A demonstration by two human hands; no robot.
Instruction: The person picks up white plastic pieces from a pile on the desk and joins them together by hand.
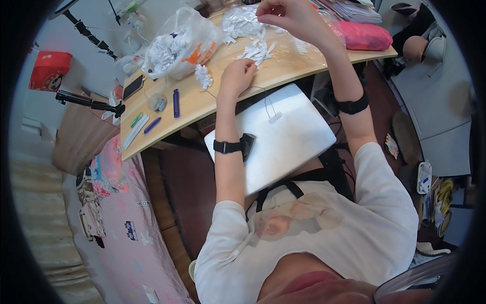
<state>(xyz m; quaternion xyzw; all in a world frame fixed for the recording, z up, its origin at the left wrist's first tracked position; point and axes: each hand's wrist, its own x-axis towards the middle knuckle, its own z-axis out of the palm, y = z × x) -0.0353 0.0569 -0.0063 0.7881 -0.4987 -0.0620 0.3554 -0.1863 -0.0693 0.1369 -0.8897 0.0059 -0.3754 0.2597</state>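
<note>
My left hand is low over the table's front edge with its fingers curled in. What they hold, if anything, is hidden. A thin dark string runs out from under this hand to a small white tag on the white board across my lap. On the hand's other side, the string leads to a bunch of white strips. Loose white strips lie just beyond its fingertips. Raised above the table's far part, my right hand has thumb and fingertips pinched together; nothing can be made out between them.
A plastic bag full of white strips stands on the wooden table. Left of it are a phone, a tape roll, a dark blue pen and smaller tools. A pink bundle and stacked papers sit at far right.
</note>
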